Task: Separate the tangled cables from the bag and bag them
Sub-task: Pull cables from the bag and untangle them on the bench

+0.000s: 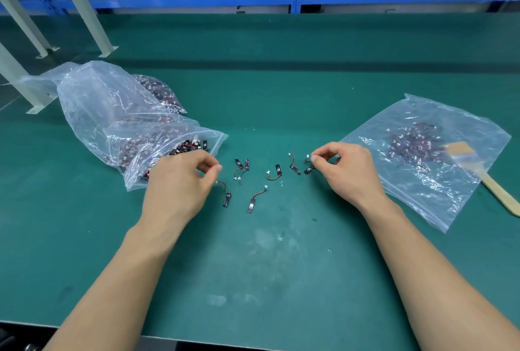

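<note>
Our right hand [342, 170] pinched a thin, red-wired cable [309, 170]; our left hand [180, 182] was curled and blurred, so we couldn't tell its grip.

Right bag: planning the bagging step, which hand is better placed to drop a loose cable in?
Right. The right hand pinches a cable and lies next to the right bag; the left hand is farther off, by the left bag.
</note>
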`<state>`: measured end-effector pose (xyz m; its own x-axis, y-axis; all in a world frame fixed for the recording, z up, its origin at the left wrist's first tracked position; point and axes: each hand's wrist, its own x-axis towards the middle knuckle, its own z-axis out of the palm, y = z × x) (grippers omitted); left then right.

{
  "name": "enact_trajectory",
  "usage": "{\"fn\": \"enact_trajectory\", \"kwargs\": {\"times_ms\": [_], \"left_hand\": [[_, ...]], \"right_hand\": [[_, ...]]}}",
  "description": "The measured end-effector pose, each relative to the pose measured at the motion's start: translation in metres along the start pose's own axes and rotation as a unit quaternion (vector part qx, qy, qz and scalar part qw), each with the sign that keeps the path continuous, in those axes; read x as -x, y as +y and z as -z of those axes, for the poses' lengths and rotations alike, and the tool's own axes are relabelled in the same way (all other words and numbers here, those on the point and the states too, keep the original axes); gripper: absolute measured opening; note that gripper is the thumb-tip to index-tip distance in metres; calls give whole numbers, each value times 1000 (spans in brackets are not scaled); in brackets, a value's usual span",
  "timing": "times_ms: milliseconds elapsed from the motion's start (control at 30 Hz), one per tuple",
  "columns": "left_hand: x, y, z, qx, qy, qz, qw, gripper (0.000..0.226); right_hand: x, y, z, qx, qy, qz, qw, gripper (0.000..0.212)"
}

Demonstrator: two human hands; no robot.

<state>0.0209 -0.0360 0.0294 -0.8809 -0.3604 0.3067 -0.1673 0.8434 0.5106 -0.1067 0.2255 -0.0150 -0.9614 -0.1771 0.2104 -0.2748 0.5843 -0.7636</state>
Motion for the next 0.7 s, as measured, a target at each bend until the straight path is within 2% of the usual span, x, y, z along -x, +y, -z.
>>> {"fn": "enact_trajectory", "kwargs": {"times_ms": [33,200,333,533,700], "left_hand": [[-5,-4,2,-28,4,6,1000,4],[-30,-11,-3,-172,-8,-10,985,26],[-45,-8,-13,-254,-54,-18,965,21],[-53,-15,-22,-240,-53,-24,969,14],[-48,-15,-19,-180,18,-60,982,11]], "right_hand": [[0,0,0,1,1,1,1000,15],[0,1,-1,5,1,4,1000,16],[0,1,-1,1,1,6,1000,15],[-1,1,-1,8,1,7,1000,16],[-1,0,0,5,-1,8,1000,17]]}}
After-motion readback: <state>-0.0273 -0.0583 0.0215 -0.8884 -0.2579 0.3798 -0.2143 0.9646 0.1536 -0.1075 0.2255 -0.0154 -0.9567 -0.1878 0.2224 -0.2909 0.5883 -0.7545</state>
